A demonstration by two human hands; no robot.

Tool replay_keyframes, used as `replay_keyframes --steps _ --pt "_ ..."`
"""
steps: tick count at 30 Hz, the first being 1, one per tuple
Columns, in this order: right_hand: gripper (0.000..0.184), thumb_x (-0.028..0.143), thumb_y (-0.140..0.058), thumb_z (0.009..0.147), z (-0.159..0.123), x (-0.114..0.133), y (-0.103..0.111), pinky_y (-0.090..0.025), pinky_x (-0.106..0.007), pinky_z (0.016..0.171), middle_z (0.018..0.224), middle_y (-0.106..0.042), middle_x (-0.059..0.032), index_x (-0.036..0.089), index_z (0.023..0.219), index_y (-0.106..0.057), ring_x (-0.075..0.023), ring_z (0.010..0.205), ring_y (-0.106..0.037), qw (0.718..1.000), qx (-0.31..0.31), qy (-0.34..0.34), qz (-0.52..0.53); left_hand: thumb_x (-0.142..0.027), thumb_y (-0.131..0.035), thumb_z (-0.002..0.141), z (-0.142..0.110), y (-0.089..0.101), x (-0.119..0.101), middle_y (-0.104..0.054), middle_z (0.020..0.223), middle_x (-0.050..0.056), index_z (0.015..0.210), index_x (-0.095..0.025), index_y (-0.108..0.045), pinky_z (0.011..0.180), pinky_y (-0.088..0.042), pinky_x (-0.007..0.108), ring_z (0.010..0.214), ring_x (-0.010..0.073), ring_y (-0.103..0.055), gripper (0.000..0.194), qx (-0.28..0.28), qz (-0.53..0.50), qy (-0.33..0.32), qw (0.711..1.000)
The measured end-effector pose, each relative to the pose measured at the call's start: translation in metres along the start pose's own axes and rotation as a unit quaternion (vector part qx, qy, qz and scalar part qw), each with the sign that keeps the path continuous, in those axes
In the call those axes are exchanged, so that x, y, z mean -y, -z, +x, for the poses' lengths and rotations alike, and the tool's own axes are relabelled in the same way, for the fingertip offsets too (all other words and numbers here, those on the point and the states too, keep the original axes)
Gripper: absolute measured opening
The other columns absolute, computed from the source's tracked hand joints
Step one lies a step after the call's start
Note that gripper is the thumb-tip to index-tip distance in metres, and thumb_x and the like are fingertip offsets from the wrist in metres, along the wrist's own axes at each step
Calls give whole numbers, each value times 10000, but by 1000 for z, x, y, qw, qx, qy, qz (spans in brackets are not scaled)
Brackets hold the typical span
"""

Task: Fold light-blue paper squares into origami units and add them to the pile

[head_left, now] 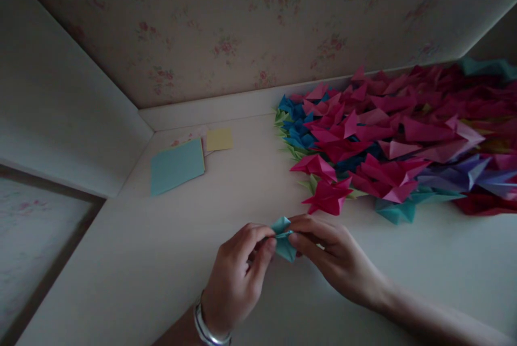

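Observation:
A small teal paper piece, partly folded, sits between both of my hands just above the white tabletop. My left hand pinches its left side with thumb and fingers curled; a silver bracelet is on that wrist. On the paper's right side, my right hand pinches it with its fingertips pressed together. Right behind the hands lies a pink folded paper shape at the edge of a big heap.
A large pile of folded paper shapes, mostly pink with blue, green, purple and teal, covers the right back of the table. A stack of teal square sheets and a yellow sheet lie at the back left. Floral wall behind.

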State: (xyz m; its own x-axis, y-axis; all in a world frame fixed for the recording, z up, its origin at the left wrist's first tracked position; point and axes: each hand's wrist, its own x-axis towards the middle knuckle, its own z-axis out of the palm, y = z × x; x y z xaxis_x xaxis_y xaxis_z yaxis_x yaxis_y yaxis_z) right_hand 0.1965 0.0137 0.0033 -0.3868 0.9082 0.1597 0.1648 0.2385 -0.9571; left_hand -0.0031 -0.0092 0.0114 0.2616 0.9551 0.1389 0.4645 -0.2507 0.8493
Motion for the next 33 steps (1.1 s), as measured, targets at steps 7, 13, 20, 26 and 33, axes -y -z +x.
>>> replay_keyframes --steps 7,13,20,26,33 --pt "143 177 -589 960 -3 -4 -4 -549 -272 746 961 -757 -73 210 1023 -713 -189 836 -706 996 -21 66 -52 -127 -589 925 1 2 2 -661 974 68 946 -215 -721 743 -549 259 838 172 -665 160 -46 -11 -41 998" --pt "138 215 -563 977 -2 -2 -3 -533 -266 704 898 -748 -64 208 974 -701 -184 780 -686 996 -17 45 -71 -281 -648 907 4 -5 5 -612 972 46 843 -199 -739 440 -473 180 567 88 -572 139 -36 -223 108 968" --pt "200 296 -541 983 -5 -7 -1 -456 -247 532 718 -695 -36 187 895 -685 -156 594 -604 990 -39 -2 -132 -375 -635 921 5 -1 4 -595 634 -20 980 -185 -677 433 -464 168 517 102 -545 203 -110 -284 162 938" --pt "210 295 -513 993 -5 -12 0 -449 -255 535 690 -676 -31 178 928 -674 -153 576 -597 986 -52 6 -156 -288 -639 920 3 -2 3 -643 977 36 977 -210 -704 500 -559 201 605 98 -617 117 -56 -218 85 971" --pt "234 312 -477 1011 -5 -8 -3 -499 -243 549 689 -655 -18 204 842 -597 -147 597 -624 994 -89 -14 -56 -251 -643 907 7 -1 2 -646 706 16 758 -163 -719 534 -575 210 592 130 -647 189 -53 -182 94 977"
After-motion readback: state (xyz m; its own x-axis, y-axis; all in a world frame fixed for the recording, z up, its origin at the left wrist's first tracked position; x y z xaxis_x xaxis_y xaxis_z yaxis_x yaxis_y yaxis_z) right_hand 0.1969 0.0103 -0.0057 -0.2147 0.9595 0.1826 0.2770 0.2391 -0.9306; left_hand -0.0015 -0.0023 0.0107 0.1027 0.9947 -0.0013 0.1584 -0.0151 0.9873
